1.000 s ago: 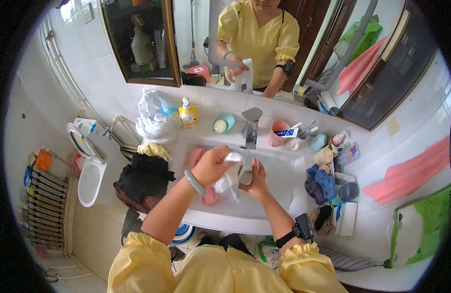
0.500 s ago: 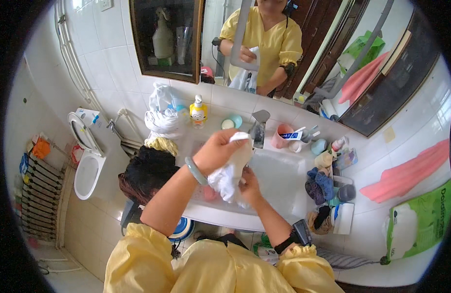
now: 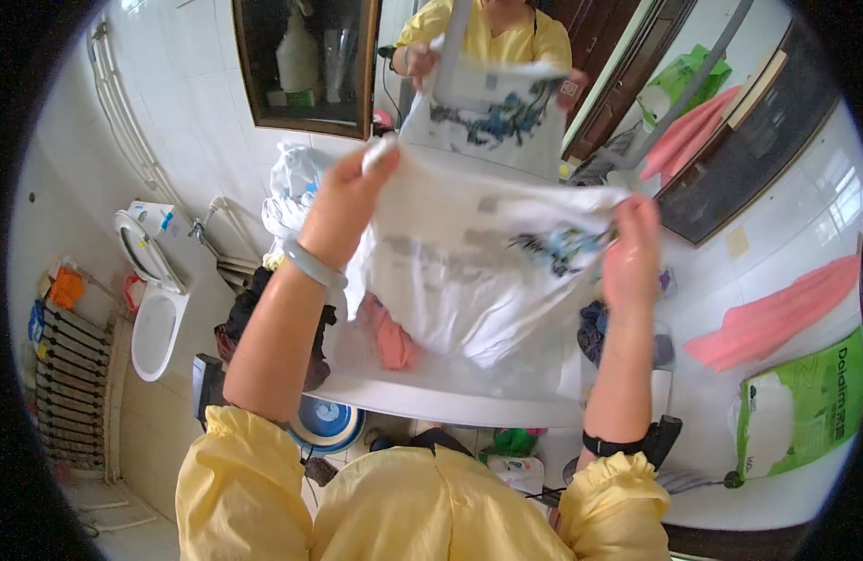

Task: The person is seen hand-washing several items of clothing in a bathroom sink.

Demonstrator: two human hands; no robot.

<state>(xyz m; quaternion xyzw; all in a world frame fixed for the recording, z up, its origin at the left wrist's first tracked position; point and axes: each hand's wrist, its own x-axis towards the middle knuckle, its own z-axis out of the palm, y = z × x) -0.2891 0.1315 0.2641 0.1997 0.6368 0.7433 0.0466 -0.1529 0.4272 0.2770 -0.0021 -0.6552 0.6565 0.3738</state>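
A white garment (image 3: 450, 299) with a blue and black print hangs spread between my two hands, above the sink (image 3: 450, 404). My left hand (image 3: 349, 201) is closed around its upper left corner; a pale bangle circles that wrist. At the upper right edge, the fingers of my right hand (image 3: 634, 248) pinch the cloth. The lower part of the garment sags into the basin and is slightly blurred. Beside it in the sink lies a pink cloth (image 3: 389, 338). The faucet and the items along the back ledge are mostly hidden behind the garment.
Dark clothes (image 3: 321, 341) and bundled white clothes (image 3: 286, 210) are heaped left of the sink. Dark blue cloths (image 3: 592, 334) lie at its right end. A toilet (image 3: 158, 327) stands farther left, a blue basin (image 3: 327, 423) below. The mirror (image 3: 487, 164) rises behind the sink.
The bunched white garment is now spread wide and raised, its print showing. My left hand has moved up and left, my right hand up and far to the right.
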